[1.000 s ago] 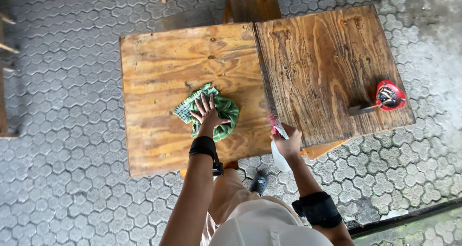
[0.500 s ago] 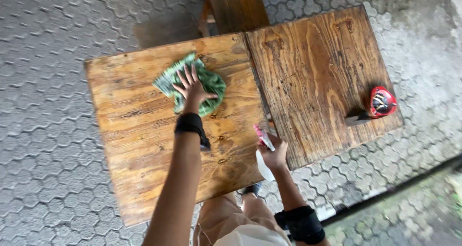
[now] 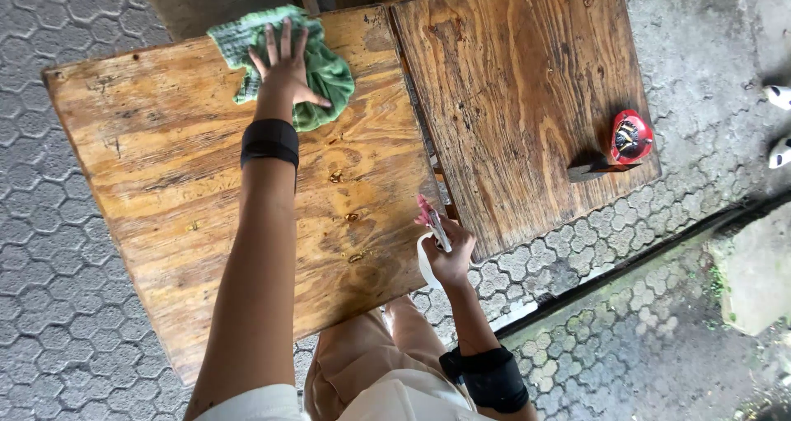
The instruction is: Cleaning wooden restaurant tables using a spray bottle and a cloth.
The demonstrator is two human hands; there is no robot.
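My left hand (image 3: 284, 68) lies flat, fingers spread, on a crumpled green cloth (image 3: 325, 71) near the far edge of a light wooden table (image 3: 148, 166). A black band wraps that wrist. My right hand (image 3: 449, 252) grips a white spray bottle (image 3: 426, 260) with a pink trigger head, held just off the table's near right corner. Small wet drops (image 3: 344, 215) dot the table top between the two hands.
A second, darker wooden table (image 3: 511, 83) abuts the first on the right, with a red round object (image 3: 630, 137) and a small dark stand near its right edge. Grey hexagonal paving surrounds both. A wooden seat stands beyond the tables. Someone's white shoes (image 3: 776, 124) show at the right edge.
My left hand has pushed the green cloth from the table's middle out to its far edge. The right hand still holds the spray bottle by the near corner.
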